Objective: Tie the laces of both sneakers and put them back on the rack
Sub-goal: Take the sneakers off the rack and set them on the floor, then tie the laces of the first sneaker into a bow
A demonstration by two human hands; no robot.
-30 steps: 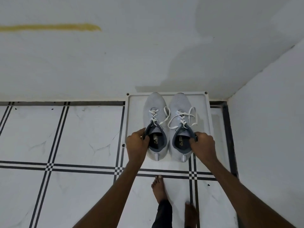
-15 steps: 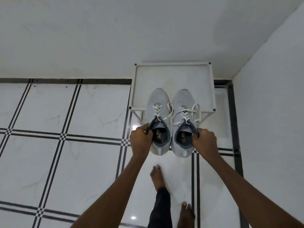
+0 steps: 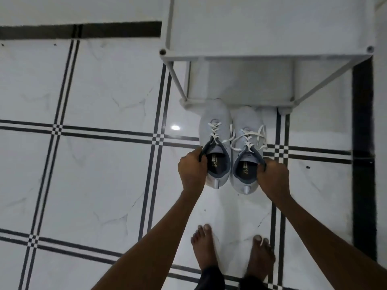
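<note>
With laces loose, left hand [image 3: 191,169] and right hand [image 3: 272,176] each pinched a grey sneaker's collar, left sneaker [image 3: 214,130] and right sneaker [image 3: 247,126], toes at white rack [image 3: 270,56], likely for tying.

The rack [image 3: 270,28] runs off the top edge, so its back isn't visible. Toe of the left sneaker [image 3: 213,126] tucks under the rack's lower rail. Insole print is too small to read. Fingers [image 3: 202,159] of the left hand [image 3: 191,170] curl inside the collar, tips hidden.
</note>
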